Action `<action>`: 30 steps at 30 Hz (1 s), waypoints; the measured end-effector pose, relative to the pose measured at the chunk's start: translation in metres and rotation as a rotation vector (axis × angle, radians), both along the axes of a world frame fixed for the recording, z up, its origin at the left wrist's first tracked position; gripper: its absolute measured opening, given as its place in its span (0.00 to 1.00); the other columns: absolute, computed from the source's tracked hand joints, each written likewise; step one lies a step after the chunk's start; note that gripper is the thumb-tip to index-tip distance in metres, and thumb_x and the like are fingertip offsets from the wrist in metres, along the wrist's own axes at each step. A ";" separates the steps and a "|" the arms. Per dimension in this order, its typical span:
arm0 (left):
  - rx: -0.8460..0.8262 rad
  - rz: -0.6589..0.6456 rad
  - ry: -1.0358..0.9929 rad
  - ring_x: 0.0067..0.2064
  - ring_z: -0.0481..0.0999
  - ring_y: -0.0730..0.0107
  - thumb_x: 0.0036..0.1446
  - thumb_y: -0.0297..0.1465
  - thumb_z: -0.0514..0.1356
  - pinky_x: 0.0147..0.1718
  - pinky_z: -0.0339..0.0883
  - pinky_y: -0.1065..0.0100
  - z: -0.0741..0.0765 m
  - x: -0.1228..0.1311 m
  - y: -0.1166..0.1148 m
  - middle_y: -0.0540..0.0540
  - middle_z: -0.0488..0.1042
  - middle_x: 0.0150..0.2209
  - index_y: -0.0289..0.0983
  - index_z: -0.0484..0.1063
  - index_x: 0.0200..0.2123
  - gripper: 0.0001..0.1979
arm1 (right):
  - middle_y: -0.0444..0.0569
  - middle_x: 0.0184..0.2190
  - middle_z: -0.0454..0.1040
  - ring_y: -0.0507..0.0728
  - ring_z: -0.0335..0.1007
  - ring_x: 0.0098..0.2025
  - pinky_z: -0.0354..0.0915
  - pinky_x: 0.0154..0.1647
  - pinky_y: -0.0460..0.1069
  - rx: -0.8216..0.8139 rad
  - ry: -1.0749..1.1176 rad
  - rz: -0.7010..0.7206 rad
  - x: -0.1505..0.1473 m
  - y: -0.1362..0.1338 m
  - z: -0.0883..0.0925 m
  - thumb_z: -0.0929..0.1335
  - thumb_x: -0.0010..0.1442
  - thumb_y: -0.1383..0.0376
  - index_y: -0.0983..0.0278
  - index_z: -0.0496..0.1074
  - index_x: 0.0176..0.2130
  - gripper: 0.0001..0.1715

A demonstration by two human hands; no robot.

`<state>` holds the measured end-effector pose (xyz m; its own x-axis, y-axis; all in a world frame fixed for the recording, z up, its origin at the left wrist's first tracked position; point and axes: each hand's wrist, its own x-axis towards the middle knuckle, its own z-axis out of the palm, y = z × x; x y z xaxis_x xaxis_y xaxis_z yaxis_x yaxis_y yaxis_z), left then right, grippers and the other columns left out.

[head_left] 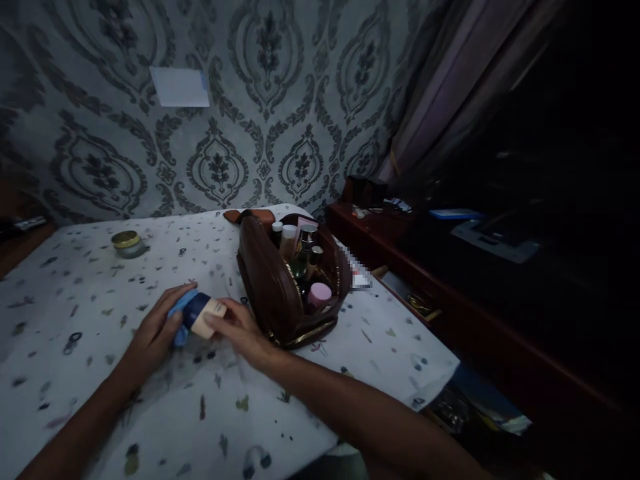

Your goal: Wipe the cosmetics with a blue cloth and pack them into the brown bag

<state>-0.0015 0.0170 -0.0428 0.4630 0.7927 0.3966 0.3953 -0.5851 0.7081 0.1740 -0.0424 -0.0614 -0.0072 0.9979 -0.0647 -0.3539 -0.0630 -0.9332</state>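
Observation:
A small cream-coloured container (pixel 201 325) with a dark blue band or cap is held on its side just above the table. My right hand (pixel 239 327) grips its cream end between thumb and fingers. Around the other end, my left hand (pixel 163 320) presses a light blue cloth (pixel 181 333). Right of both hands stands an unzipped brown leather bag (pixel 265 280). Several bottles and jars fill it, among them a pink-lidded jar (pixel 319 293), a white-capped bottle (pixel 288 241) and a silver-topped green bottle (pixel 301 260).
A glass jar with a gold lid (pixel 127 244) stands at the table's far left. The white patterned cloth (pixel 240 413) covers the table, whose right edge runs beside a dark red cabinet (pixel 480 353) with a partly open drawer (pixel 405 293). A patterned wall (pixel 220 153) rises behind.

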 end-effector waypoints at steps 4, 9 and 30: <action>0.134 -0.068 0.126 0.62 0.68 0.51 0.65 0.45 0.52 0.62 0.62 0.52 -0.004 0.001 -0.005 0.37 0.68 0.61 0.38 0.62 0.64 0.28 | 0.42 0.26 0.68 0.50 0.66 0.25 0.60 0.22 0.44 -0.011 0.041 -0.004 0.003 0.004 -0.001 0.71 0.50 0.38 0.63 0.70 0.37 0.33; 0.281 -0.110 0.179 0.59 0.70 0.52 0.64 0.44 0.57 0.55 0.68 0.54 -0.005 0.000 -0.010 0.36 0.66 0.59 0.41 0.55 0.67 0.32 | 0.39 0.23 0.68 0.50 0.64 0.19 0.57 0.18 0.45 -0.027 0.018 0.062 0.003 0.005 -0.002 0.67 0.53 0.35 0.62 0.67 0.38 0.34; 0.166 -0.147 -0.016 0.42 0.72 0.63 0.70 0.44 0.48 0.44 0.68 0.63 0.006 0.003 -0.016 0.43 0.69 0.41 0.37 0.69 0.49 0.19 | 0.43 0.28 0.69 0.51 0.67 0.21 0.59 0.19 0.46 0.091 -0.219 0.155 0.000 -0.003 -0.001 0.66 0.58 0.37 0.63 0.65 0.54 0.39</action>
<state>0.0019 0.0007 -0.0365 0.5613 0.6406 0.5240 0.2872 -0.7445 0.6027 0.1742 -0.0457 -0.0626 -0.1563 0.9877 0.0085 -0.1354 -0.0129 -0.9907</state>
